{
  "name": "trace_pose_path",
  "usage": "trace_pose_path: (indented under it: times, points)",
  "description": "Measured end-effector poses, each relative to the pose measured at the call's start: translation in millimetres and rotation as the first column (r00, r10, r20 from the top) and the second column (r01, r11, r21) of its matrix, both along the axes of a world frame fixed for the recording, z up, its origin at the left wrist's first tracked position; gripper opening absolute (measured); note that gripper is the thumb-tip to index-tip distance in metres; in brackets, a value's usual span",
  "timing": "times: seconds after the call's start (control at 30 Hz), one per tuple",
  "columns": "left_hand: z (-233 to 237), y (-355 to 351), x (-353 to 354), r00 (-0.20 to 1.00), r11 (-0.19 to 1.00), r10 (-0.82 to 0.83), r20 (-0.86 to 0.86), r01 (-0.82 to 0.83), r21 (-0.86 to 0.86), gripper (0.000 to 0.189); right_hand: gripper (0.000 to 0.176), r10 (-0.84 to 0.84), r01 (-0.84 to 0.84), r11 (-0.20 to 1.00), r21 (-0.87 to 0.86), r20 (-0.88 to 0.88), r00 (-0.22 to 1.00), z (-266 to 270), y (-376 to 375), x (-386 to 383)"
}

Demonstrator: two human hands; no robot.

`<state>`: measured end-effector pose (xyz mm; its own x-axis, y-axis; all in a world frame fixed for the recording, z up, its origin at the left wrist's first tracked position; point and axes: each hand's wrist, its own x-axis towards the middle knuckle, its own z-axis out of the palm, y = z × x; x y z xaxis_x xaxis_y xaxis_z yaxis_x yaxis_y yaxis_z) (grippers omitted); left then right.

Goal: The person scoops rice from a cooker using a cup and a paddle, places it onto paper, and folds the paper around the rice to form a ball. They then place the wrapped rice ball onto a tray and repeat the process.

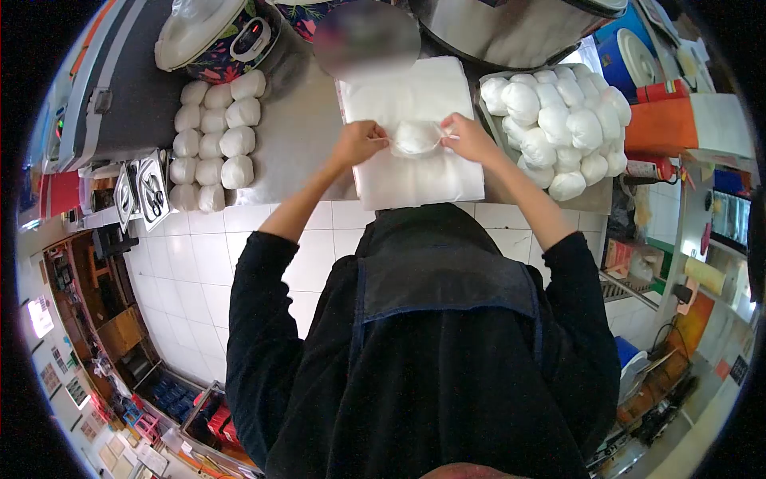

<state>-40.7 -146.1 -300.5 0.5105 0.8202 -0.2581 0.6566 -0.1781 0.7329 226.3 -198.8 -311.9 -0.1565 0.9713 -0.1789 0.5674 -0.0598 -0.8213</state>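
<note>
No readable text or labels

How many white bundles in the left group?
14 visible bundles: five in the left column, five in the middle, four in the right; any beneath would be hidden.

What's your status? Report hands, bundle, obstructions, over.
Left hand, right hand: pinching opposite ends of thin wrapper. White bundle between them, atop sheet stack. Nothing covering bundle.

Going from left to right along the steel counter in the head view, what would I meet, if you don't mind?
Shallow steel trays, neat rows of round white bundles, left hand, single translucent-wrapped white bundle, right hand, large heap of round white bundles.
</note>
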Motion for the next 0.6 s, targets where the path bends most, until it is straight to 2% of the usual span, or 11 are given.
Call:
trace_pose_path:
  times: [0.07,0.1,0.17,0.2,0.27,0.3,0.37,0.4,0.5,0.57,0.6]
  points:
    - [-13,25,6,0.995,0.996,-0.048,-0.086,0.054,0.073,0.042,0.027,0.023,-0.042,0.998,0.046,0.349,0.937,16,19,-9]
    - [-7,30,18,0.995,0.996,-0.043,-0.087,0.05,0.076,0.042,0.027,0.026,-0.046,0.998,0.049,0.348,0.937,21,28,-14]
    - [19,35,49,0.831,0.965,-0.132,-0.541,0.233,0.121,0.051,0.033,0.234,-0.245,0.968,-0.048,0.509,0.828,29,40,-19]
    - [27,34,50,0.832,0.966,-0.128,-0.54,0.228,0.123,0.051,0.033,0.238,-0.249,0.967,-0.047,0.511,0.826,29,42,-19]
    - [41,30,50,0.789,0.806,-0.3,-0.536,0.51,0.301,0.045,0.027,0.255,-0.418,0.892,0.173,0.572,0.78,28,45,-16]
    - [38,29,45,0.792,0.807,-0.294,-0.535,0.506,0.304,0.045,0.027,0.256,-0.422,0.889,0.175,0.574,0.778,28,43,-14]
    - [24,32,24,0.863,0.795,-0.503,-0.049,0.485,0.365,0.038,0.018,0.352,-0.369,0.926,0.086,0.163,0.922,31,36,-10]
    - [25,20,14,0.888,0.843,-0.457,0.059,0.411,0.346,0.026,0.018,0.352,-0.369,0.925,0.089,0.163,0.922,32,27,-9]
    - [-8,-16,-10,0.92,0.812,-0.377,0.103,0.275,0.515,0.02,0.016,0.243,-0.3,0.917,0.262,0.229,0.943,32,-8,-11]
    - [-28,-31,-15,0.925,0.623,-0.371,0.076,0.187,0.76,0.014,0.018,0.174,-0.477,0.644,0.598,0.492,0.853,21,-24,-13]
    - [-28,-37,-13,0.926,0.629,-0.369,0.08,0.186,0.755,0.014,0.018,0.18,-0.478,0.648,0.593,0.491,0.853,15,-27,-14]
